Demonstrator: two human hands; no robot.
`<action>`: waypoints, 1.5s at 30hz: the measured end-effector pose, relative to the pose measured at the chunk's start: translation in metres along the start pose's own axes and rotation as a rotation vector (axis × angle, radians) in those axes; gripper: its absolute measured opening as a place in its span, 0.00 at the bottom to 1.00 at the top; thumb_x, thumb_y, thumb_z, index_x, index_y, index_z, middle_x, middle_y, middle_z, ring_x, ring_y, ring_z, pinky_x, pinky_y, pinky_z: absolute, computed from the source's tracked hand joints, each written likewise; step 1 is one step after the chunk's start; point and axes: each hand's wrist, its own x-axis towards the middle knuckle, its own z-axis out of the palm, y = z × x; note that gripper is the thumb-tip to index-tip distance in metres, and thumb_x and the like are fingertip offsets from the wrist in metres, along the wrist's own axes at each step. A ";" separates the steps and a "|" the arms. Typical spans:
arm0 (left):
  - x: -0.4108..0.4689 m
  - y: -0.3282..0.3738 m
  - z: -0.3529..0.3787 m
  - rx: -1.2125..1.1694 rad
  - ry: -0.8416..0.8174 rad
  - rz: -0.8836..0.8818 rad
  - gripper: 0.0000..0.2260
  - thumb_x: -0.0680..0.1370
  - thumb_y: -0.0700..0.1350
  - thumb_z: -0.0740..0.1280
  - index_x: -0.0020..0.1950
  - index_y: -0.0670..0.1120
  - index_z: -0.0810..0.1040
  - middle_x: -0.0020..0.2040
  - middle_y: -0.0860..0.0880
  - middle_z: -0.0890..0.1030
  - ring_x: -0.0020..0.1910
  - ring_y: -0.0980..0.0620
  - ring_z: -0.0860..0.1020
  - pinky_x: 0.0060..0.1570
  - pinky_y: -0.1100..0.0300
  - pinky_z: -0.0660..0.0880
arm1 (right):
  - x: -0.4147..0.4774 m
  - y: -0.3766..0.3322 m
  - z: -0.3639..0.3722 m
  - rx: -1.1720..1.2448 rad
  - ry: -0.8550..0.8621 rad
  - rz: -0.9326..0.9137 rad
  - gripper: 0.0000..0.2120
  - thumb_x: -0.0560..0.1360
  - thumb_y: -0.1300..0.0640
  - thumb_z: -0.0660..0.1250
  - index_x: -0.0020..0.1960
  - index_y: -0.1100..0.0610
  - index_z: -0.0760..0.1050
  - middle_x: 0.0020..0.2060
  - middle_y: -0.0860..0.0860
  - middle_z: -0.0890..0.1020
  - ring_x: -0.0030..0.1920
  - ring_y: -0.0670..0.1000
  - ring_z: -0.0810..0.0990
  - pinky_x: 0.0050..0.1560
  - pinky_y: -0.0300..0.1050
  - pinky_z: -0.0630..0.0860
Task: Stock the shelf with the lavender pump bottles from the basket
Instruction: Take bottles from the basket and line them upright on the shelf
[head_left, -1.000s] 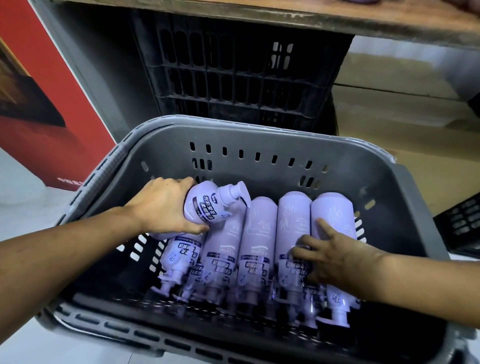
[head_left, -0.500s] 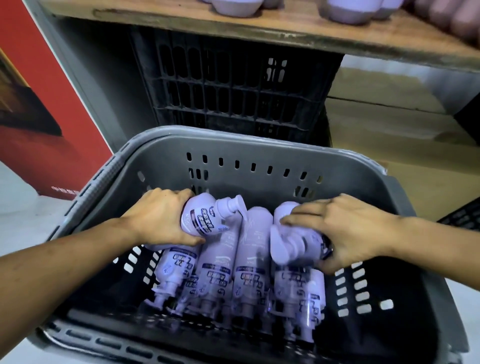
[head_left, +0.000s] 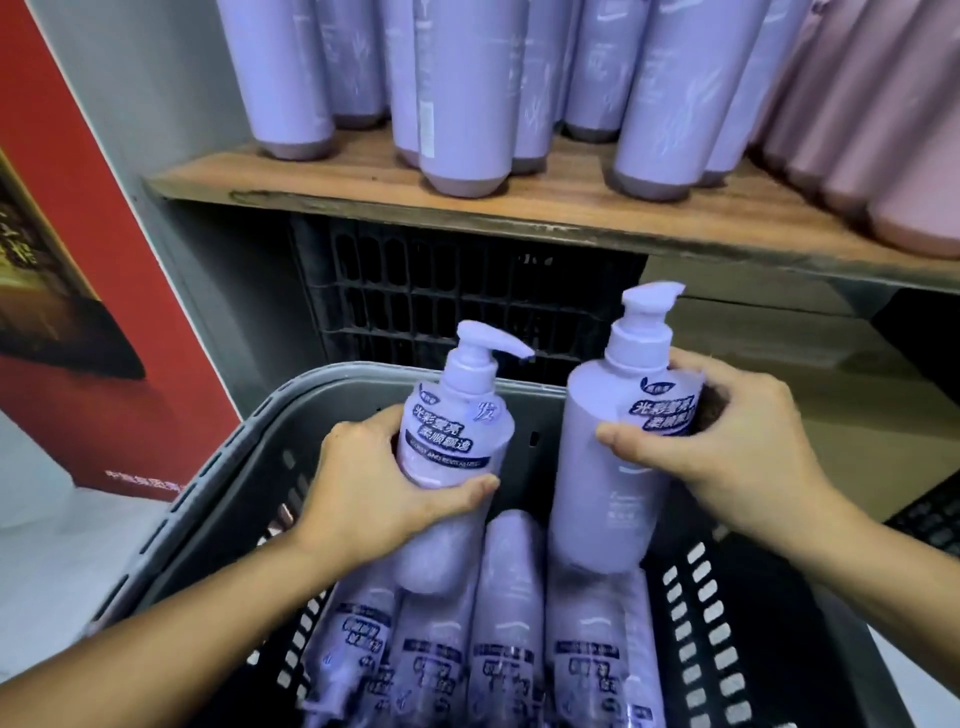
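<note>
Both held bottles have risen from the basket (head_left: 249, 441), upright now: the left grip (head_left: 363, 499) grasps the left bottle (head_left: 457, 431), the right grip (head_left: 727, 457) the right bottle (head_left: 608, 467), both below the shelf (head_left: 519, 208). Stocked bottles (head_left: 462, 104) stand there already, but at least four spare bottles (head_left: 509, 597) lie in the basket, so I judge some work remains.

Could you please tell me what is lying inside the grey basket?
Several lavender pump bottles lie side by side in the grey basket; whatever lies beneath them is covered.

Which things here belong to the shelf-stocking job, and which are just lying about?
Job: left hand gripping left bottle; right hand gripping right bottle; bottles lying in grey basket; wooden shelf.
Lying about: black crate; red poster; pink bottles.
</note>
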 end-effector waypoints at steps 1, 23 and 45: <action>0.005 0.014 -0.003 -0.051 0.019 0.024 0.22 0.57 0.67 0.74 0.42 0.55 0.80 0.38 0.64 0.83 0.39 0.67 0.80 0.40 0.71 0.74 | 0.006 -0.012 -0.004 0.027 0.029 -0.033 0.24 0.57 0.40 0.78 0.52 0.44 0.82 0.42 0.38 0.85 0.42 0.37 0.82 0.44 0.31 0.76; 0.207 0.081 -0.177 -0.017 0.662 -0.075 0.28 0.58 0.68 0.75 0.47 0.49 0.84 0.45 0.50 0.85 0.46 0.54 0.82 0.50 0.51 0.80 | 0.200 -0.152 -0.049 -0.055 0.437 0.069 0.30 0.49 0.31 0.75 0.39 0.55 0.82 0.35 0.45 0.84 0.40 0.45 0.84 0.45 0.51 0.81; 0.208 0.010 -0.138 0.180 0.503 -0.148 0.33 0.70 0.57 0.74 0.65 0.40 0.68 0.63 0.41 0.77 0.62 0.40 0.74 0.60 0.48 0.72 | 0.180 -0.064 0.009 -0.364 0.245 0.032 0.30 0.65 0.40 0.76 0.61 0.55 0.75 0.57 0.53 0.82 0.58 0.56 0.81 0.59 0.54 0.75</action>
